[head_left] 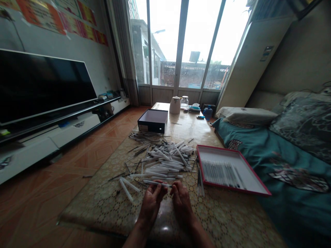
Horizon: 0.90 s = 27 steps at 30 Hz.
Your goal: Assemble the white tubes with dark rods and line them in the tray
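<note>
My left hand (152,197) is closed around a slim white pen (165,185), which lies level above the front of the table. At the pen's dark right end, the fingers of my right hand (181,195) are pinched together. Just beyond both hands spreads a loose heap of translucent white pen barrels (165,160). Thin dark refills (141,151) lie mixed in and to the left of the heap. A red-edged shallow tray (248,165) on the right holds a row of pens (222,172) with dark insides. Several loose barrels (126,189) lie left of my left hand.
A dark box (151,124) stands open behind the heap. Farther back are a pale jug (175,105), a glass jar (184,102) and a tissue pack (194,107). A green-covered bed or sofa (248,134) borders the patterned table (103,203) on the right.
</note>
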{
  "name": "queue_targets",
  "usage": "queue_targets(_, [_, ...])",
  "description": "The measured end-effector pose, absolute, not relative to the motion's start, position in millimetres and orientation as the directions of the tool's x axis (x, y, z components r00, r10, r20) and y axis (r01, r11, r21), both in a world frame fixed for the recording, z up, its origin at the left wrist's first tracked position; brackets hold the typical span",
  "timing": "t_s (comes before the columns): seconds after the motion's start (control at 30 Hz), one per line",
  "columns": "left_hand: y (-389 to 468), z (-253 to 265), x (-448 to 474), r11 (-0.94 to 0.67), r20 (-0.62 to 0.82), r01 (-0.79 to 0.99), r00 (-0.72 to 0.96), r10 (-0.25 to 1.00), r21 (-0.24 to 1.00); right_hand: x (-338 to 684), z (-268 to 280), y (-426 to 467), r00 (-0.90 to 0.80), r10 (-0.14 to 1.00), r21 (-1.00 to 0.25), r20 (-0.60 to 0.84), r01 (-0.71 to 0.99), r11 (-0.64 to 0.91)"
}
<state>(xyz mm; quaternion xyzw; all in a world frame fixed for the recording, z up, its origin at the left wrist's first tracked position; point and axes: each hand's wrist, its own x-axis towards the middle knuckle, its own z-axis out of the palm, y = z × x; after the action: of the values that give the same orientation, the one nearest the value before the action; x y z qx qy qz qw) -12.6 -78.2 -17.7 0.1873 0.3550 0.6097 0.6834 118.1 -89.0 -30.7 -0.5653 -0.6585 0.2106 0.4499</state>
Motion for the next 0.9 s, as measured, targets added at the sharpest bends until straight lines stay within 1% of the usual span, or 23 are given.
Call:
queue_targets(0.2, [-78.4, -18.9, -13.1, 0.206, -0.235, -0.7, 0.055, 0.97, 0.684, 118.3, -32.9, -89.1, 0.052, 0.937, -0.776, 0.346, 0.577, 0.255])
queue_targets(0.37, [-78.3, -18.9, -12.8, 0.195, -0.246, -0.713, 0.031, 0.969, 0.674, 118.6, -30.5, -88.4, 0.02, 0.941, -0.791, 0.339, 0.547, 0.273])
queue_targets(0.47, [-77.9, -19.2, -12.7, 0.193, -0.227, -0.705, 0.047, 0.973, 0.683, 118.3, -30.2, -88.7, 0.018, 0.934, -0.781, 0.356, 0.555, 0.287])
queue_targets(0.63, [-78.8, -18.5, -12.9, 0.181, -0.19, -0.685, 0.063, 0.98, 0.705, 117.7, -37.4, -87.8, 0.053, 0.917, -0.735, 0.396, 0.617, 0.282])
queue_targets(0.8, [-79.9, -17.2, -12.0, 0.172, -0.182, -0.67, 0.055, 0.982, 0.722, 119.4, -46.2, -85.5, 0.049, 0.879, -0.663, 0.475, 0.676, 0.321])
queue_targets(0.9, [-80.2, -16.4, -11.4, 0.168, -0.185, -0.663, 0.045, 0.982, 0.729, 119.8, -46.4, -86.2, 0.045, 0.878, -0.657, 0.477, 0.682, 0.322])
